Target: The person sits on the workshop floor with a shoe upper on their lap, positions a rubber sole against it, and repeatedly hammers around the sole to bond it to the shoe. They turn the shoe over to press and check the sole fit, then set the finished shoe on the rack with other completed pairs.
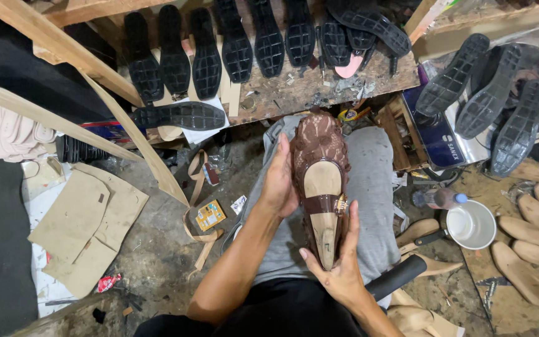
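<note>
The person is holding a brown lace shoe upper [319, 181], stretched over a pale wooden last, bottom side up above the lap, in front of the table [319, 87]. Its long axis is running straight away from the body: the rounded lace toe is pointing toward the table, and the narrow heel end is pointing back toward the person. The left hand [280, 184] is pressing flat along the shoe's left flank near the middle, fingers extended toward the toe, gripping the side. The right hand [338, 268] is cupping the heel end from below and behind, thumb lying up the right edge near a small gold buckle, so this hand is sitting nearer the body while the left is sitting farther along. Black rubber soles [207, 56] are lying in a row on the table just beyond the toe (tread side up), and a white cup [472, 224] is standing on the floor well to the right, beside bare wooden lasts [538, 249].
</note>
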